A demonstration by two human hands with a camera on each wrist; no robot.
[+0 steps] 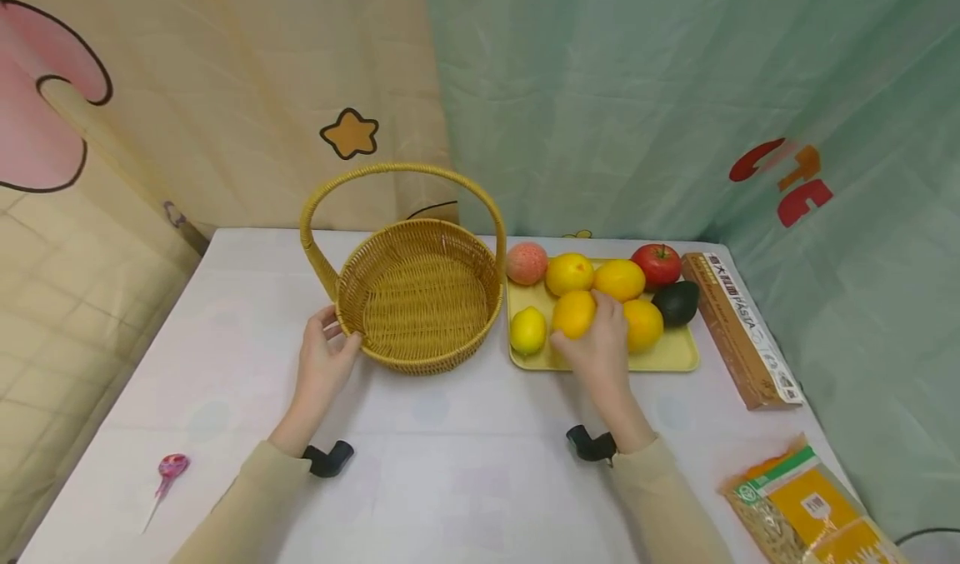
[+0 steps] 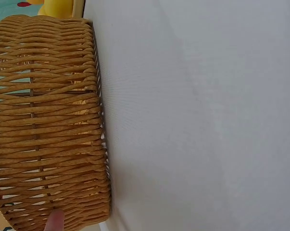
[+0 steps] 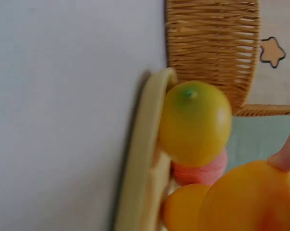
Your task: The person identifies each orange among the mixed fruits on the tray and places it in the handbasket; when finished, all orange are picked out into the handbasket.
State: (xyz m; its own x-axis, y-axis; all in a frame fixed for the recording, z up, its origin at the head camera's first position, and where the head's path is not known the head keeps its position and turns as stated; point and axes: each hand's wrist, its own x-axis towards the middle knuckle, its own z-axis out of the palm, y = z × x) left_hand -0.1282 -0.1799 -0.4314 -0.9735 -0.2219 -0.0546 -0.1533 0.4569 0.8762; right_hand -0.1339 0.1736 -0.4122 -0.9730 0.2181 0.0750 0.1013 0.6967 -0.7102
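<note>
My left hand [image 1: 324, 364] grips the near left rim of a round wicker basket [image 1: 426, 297] with a tall arched handle; a fingertip [image 2: 55, 221] shows against its woven side in the left wrist view. With my right hand [image 1: 606, 351] I hold an orange [image 1: 573, 314] between thumb and fingers, over a pale yellow tray [image 1: 681, 361]. Around it on the tray are a lemon [image 1: 528, 331], more orange-yellow fruits [image 1: 619, 281], a pink peach-like fruit [image 1: 527, 262], a red apple [image 1: 656, 266] and a dark avocado [image 1: 677, 304].
A brown pasta box [image 1: 738, 331] lies right of the tray. Nearer on the right is a yellow and green food bag [image 1: 817, 506]. A wrapped lollipop [image 1: 172, 466] lies at the front left of the white table [image 1: 450, 497]. Curtains [image 1: 600, 114] hang behind.
</note>
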